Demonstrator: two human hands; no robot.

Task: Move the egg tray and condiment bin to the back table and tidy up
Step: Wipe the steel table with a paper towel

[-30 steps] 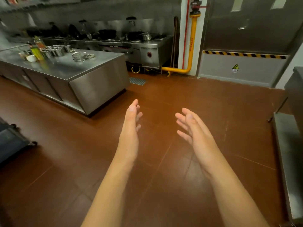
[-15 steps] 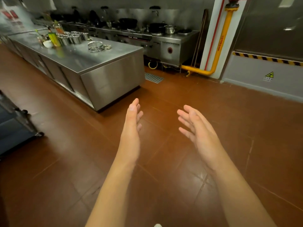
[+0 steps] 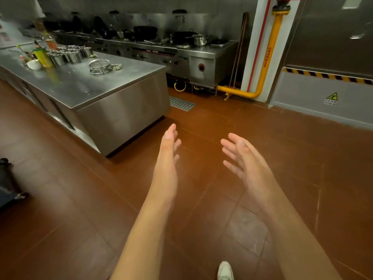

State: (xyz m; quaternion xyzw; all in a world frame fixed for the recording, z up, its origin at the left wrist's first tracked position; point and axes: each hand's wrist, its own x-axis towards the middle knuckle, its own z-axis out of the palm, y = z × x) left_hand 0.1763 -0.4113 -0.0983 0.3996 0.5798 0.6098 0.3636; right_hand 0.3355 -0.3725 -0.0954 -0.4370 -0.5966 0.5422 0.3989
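My left hand (image 3: 167, 158) and my right hand (image 3: 245, 162) are held out over the red-brown tiled floor, palms facing each other, fingers straight, holding nothing. To the left stands a long steel counter (image 3: 105, 85). On its far part sits a cluster of small steel condiment cups (image 3: 68, 54), with a green bottle (image 3: 43, 57) and a white bowl (image 3: 34, 64) beside them. A wire strainer (image 3: 100, 66) lies nearer the counter's end. No egg tray is visible.
A steel wok range (image 3: 181, 51) with pans and a pot lines the back wall. A yellow pipe (image 3: 266, 57) runs down a white pillar. A floor drain grate (image 3: 181, 103) lies behind the counter. A dark cart (image 3: 8, 182) stands at the left edge. A white shoe (image 3: 225, 271) shows at the bottom.
The view has turned left and come closer to the steel counter and range. Both hands keep the same open pose in front of me.
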